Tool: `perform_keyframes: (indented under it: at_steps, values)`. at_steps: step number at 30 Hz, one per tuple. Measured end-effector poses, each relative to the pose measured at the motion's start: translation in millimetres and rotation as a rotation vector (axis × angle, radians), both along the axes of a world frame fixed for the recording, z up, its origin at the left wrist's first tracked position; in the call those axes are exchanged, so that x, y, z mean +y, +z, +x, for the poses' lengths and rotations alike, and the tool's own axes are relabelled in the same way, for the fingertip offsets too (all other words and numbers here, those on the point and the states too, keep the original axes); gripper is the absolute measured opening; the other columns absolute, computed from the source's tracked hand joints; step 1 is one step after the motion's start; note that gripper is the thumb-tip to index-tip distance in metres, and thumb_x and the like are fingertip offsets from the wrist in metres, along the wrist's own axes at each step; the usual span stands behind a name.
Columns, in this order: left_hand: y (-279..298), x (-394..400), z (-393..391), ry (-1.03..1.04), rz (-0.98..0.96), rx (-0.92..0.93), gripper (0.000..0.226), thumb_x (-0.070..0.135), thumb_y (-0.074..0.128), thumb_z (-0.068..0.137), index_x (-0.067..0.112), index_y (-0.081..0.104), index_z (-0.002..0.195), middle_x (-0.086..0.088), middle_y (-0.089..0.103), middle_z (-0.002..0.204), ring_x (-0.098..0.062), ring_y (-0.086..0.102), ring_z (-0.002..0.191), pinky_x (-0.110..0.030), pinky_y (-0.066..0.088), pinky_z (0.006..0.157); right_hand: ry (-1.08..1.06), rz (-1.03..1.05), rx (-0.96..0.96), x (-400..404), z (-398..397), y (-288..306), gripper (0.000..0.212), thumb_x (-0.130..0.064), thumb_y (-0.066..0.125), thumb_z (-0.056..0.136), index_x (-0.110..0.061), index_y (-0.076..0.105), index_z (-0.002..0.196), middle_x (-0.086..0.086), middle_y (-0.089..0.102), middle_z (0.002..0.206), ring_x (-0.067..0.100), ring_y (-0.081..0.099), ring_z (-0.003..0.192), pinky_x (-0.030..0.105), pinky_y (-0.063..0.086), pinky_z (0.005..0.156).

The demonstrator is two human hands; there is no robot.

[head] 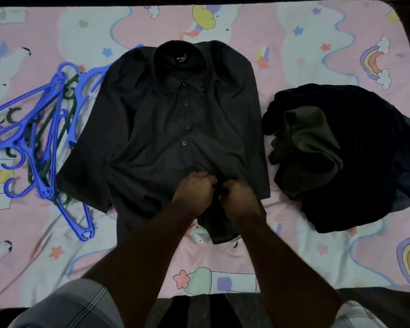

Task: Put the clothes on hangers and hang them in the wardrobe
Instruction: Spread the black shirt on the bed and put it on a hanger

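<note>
Your black shirt (pixel 175 129) is laid flat on the bed (pixel 294 31), front up, collar away from you, hem toward you, sleeves spread to either side. Both hands sit together at the lower placket: left hand (pixel 194 192) and right hand (pixel 239 197) have curled fingers pinching the two front edges of the shirt, almost touching each other. Looks like you're working a lower button; the ones above it read as closed, but whether you're fastening or undoing I can't tell from here. Flat on the bed makes sense either way, since the placket stays lined up and both hands are free for the small work. The hangers (pixel 40 138), blue ones tangled with a few dark green ones, lie in a heap just left of the shirt, one blue arm tucked under the shoulder; handy spot, but the hooks look interlocked, so expect to shake one loose. The remaining clothes (pixel 336 157) are piled to the right of the shirt, dark fabrics with an olive piece on top, apart from the shirt so nothing gets mixed up. No hanger in this shirt yet and no wardrobe in view, so my read is the task is early: one garment in prep, the pile untouched.
</note>
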State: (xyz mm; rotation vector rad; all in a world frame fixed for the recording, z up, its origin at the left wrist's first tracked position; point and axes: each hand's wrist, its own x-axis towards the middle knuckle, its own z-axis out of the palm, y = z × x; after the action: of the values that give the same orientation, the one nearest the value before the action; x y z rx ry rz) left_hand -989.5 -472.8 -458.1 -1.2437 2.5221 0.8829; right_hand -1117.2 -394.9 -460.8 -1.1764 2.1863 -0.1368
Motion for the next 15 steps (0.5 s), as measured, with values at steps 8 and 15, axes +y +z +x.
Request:
perform_keyframes:
  at_steps: [8, 15]
  values:
    - [8.5, -0.4, -7.6, -0.273, -0.195, -0.225, 0.034, 0.032, 0.045, 0.098, 0.03, 0.056, 0.13, 0.01, 0.053, 0.137, -0.026, 0.037, 0.13, -0.041, 0.032, 0.102, 0.094, 0.021, 0.077, 5.3, 1.2, -1.2, 0.026, -0.023, 0.057, 0.093, -0.016, 0.065, 0.117, 0.007, 0.069, 0.117, 0.03, 0.064, 0.11, 0.035, 0.048, 0.093]
    - [18.7, -15.0, -3.8, -0.295, -0.353, -0.169, 0.021, 0.032, 0.055, 0.091, 0.028, 0.071, 0.105, 0.005, 0.067, 0.109, -0.029, 0.048, 0.119, -0.047, 0.032, 0.097, -0.356, -0.262, -0.078, 6.9, -10.2, 7.0, 0.025, -0.023, 0.071, 0.088, -0.015, 0.069, 0.112, 0.008, 0.067, 0.11, 0.028, 0.06, 0.108, 0.029, 0.042, 0.092]
